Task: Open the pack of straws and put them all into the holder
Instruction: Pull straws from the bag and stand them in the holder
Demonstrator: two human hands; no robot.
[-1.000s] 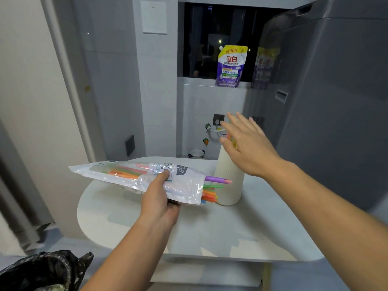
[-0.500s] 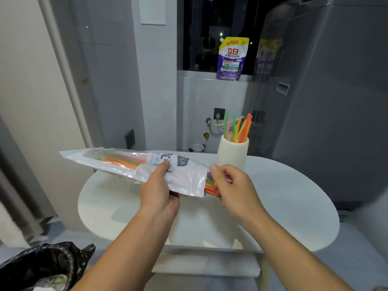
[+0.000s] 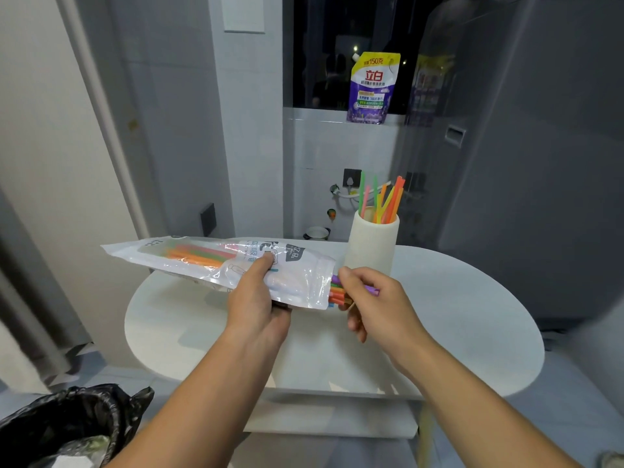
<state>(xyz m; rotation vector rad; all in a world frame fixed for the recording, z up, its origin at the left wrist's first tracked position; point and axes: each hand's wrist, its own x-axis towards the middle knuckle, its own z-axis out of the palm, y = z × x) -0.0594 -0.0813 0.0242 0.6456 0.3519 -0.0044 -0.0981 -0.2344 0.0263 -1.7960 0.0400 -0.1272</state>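
Head view looks down over a round white table (image 3: 472, 332) whose far edge carries a cream cylindrical holder (image 3: 371, 246), upright, with a loose fan of green, pink, orange and yellow straws already standing in it (image 3: 385, 201). The pack of straws (image 3: 216, 261) is held in the air above the table's left half, its long axis running nearly level from the sealed end at the left to the open mouth at the right, so the mouth points towards the right hand and sits just in front of the holder's base. The left hand (image 3: 256, 298) is closed around the pack's middle, thumb on top, fingers underneath. The right hand (image 3: 378, 309) is at the mouth with thumb and fingers pinched on the protruding straw ends (image 3: 337, 292); a purple straw (image 3: 371, 292) runs across its fingers. Exactly how many it has caught cannot be told. The right hand is plainly the nearer one to both mouth and holder, so the pull should go rightward along the pack's axis, then up and over the holder's rim. The pack is clear crinkled film with white printed panels, and a fair bundle of orange, green and pink straws shows through its left part, so a good share of the work looks left.
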